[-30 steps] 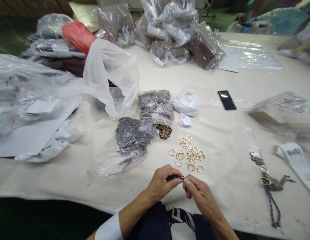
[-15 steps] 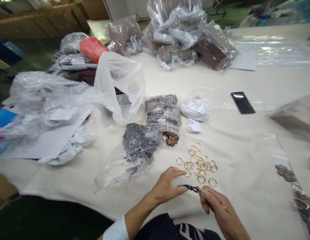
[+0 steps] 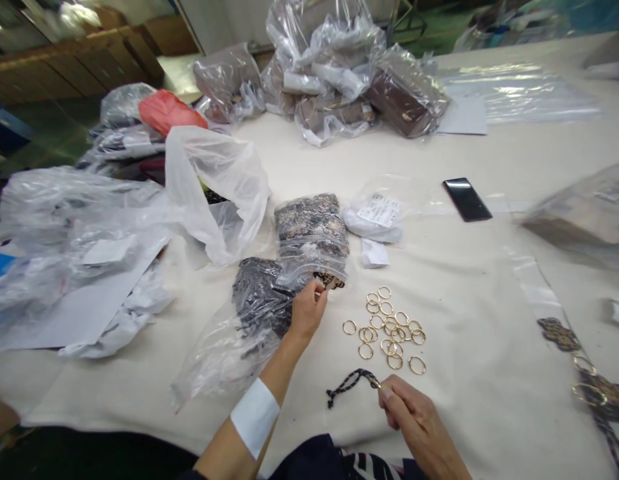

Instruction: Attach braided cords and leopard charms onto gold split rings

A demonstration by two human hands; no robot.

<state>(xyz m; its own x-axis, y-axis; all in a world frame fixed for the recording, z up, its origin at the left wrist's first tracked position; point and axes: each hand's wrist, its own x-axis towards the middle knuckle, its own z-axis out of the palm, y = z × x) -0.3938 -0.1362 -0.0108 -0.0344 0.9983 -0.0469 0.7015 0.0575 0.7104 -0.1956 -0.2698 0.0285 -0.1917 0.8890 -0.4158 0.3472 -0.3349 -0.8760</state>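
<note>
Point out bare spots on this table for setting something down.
Bare cloth lies between the gold rings and scalloped tag, nearer than the smartphone; another strip separates the labelled bag from the wrapped brown bag. Crowded: the left, under crumpled plastic, and around the left hand, amid filled bags.

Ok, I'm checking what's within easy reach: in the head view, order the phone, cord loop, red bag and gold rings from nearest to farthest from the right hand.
1. Cord loop: held in the right hand, hanging out leftward.
2. Gold rings: just ahead, slightly left.
3. Phone: farther ahead, to the right.
4. Red bag: far left, toward the back.
</note>
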